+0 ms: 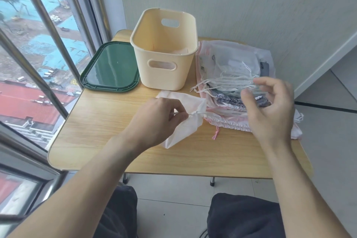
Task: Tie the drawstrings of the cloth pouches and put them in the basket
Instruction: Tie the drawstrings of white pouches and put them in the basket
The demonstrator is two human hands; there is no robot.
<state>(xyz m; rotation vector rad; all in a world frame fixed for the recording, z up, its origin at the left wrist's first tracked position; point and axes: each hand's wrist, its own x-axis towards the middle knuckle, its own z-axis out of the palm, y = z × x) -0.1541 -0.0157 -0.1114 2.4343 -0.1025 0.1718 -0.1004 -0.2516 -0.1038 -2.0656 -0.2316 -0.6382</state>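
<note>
A small white cloth pouch [190,121] lies on the wooden table [100,131], its neck gathered by a white drawstring. My left hand [160,118] pinches that pouch at the gathered neck. To the right, my right hand [270,106] hovers blurred above the pile, fingers apart and holding nothing. Under it lies a pile of cloth pouches [231,75], white, pink and patterned, with loose white drawstrings trailing left. The cream plastic basket [164,75] stands behind the white pouch, with something pale showing at its bottom.
A dark green lid [110,69] lies flat left of the basket, near the window. A pink cord end [216,133] hangs off the pile toward the table's front. The wall runs behind; the table edge is close to my knees.
</note>
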